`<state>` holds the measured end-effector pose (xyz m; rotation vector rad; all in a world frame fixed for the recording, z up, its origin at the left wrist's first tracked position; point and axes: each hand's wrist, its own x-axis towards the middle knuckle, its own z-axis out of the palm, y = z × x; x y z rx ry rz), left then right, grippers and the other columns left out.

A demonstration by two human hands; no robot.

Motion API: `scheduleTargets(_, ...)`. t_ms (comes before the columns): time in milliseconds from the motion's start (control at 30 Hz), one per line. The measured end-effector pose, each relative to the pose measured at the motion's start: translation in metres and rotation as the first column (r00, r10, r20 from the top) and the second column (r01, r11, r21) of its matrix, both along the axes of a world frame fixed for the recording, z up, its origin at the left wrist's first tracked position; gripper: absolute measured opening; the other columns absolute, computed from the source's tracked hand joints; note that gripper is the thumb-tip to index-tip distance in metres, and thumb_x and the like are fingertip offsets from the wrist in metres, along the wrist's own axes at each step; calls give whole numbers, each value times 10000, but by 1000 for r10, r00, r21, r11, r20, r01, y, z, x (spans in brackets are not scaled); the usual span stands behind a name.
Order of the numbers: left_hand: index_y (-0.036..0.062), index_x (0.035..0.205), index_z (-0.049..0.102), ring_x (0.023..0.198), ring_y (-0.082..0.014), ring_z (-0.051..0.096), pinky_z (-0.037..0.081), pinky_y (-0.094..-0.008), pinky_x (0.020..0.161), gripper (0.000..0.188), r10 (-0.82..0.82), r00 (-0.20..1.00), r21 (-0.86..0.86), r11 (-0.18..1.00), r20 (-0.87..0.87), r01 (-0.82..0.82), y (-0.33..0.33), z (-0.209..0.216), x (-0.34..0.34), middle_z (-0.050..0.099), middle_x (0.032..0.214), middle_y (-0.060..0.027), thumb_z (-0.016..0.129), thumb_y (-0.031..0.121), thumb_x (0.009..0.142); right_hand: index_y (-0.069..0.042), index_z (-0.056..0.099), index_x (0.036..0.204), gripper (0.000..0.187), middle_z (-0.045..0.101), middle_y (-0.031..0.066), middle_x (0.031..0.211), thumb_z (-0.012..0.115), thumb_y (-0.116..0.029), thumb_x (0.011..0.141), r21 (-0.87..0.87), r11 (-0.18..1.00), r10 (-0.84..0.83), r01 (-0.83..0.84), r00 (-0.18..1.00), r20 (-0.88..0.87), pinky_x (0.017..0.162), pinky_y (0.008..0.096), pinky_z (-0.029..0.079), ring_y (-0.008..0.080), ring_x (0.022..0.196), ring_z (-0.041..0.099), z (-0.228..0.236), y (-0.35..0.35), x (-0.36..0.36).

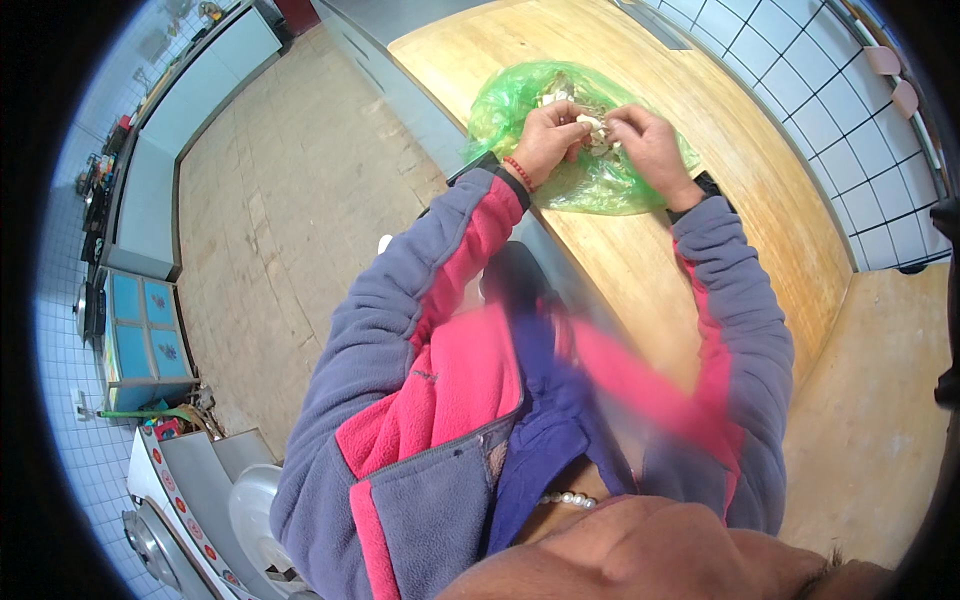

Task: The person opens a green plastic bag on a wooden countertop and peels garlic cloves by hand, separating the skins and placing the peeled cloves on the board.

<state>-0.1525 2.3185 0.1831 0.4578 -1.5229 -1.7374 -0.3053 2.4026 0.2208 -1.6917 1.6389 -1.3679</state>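
Both of my hands are over a crumpled green plastic bag (pixel 610 195) spread on the wooden counter. My left hand (pixel 550 138) is closed, thumb and fingers pinching a small whitish piece that looks like garlic (pixel 590 121). Close beside it, my right hand (pixel 648 148) has its fingertips pinched together at the same piece; exactly what lies between them is too small to make out. Pale pieces and dry, papery bits (pixel 560 92) are heaped on the bag behind and beneath my fingers.
The light wooden counter (pixel 770 190) runs along a white tiled wall (pixel 850 130) on the right. To the left is a paved floor (pixel 265 200). Farther left stand low pale cabinets (pixel 145 210) and a blue-doored cupboard (pixel 140 325). A whitish round basin (pixel 255 515) sits at lower left.
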Motion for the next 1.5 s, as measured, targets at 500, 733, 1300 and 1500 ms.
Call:
scheduleTargets(500, -20, 1036, 612, 587, -62, 524, 427, -204, 523, 197, 56, 997, -110, 993, 55, -50, 8, -7, 17, 621, 786, -19, 606, 31, 847, 13, 609, 848, 96, 616, 45, 702, 569, -70, 874, 99, 972, 196, -215, 965, 172, 534, 229, 465, 71, 571, 561, -22, 0, 7)
scheduleTargets(733, -19, 1055, 618, 632, -70, 540, 445, -201, 566, 215, 41, 996, -125, 992, 73, -31, 9, -7, 19, 627, 827, -23, 595, 17, 844, 7, 607, 837, 123, 588, 67, 646, 630, -114, 843, -25, 995, 95, -96, 994, -62, 536, 272, 444, 101, 582, 548, -16, 5, 17)
scheduleTargets(1300, 9, 924, 589, 658, -333, 589, 499, -380, 607, 190, 449, 889, -956, 288, 90, -49, 23, -13, 14, 586, 838, -162, 598, 24, 735, 0, 602, 911, 91, 611, 121, 824, 588, -57, 841, -339, 940, -71, 26, 990, -119, 658, 315, 491, 225, 719, 616, 7, 8, 27)
scheduleTargets(1500, -2, 1130, 566, 975, -334, 584, 466, -378, 853, 352, 80, 997, -998, 58, 4, -1, 45, -2, 10, 587, 1049, -207, 542, 55, 783, 11, 597, 1064, 248, 645, 121, 972, 589, -158, 882, -82, 899, 415, -429, 898, -149, 795, 315, 481, 196, 880, 614, 33, 9, 62)
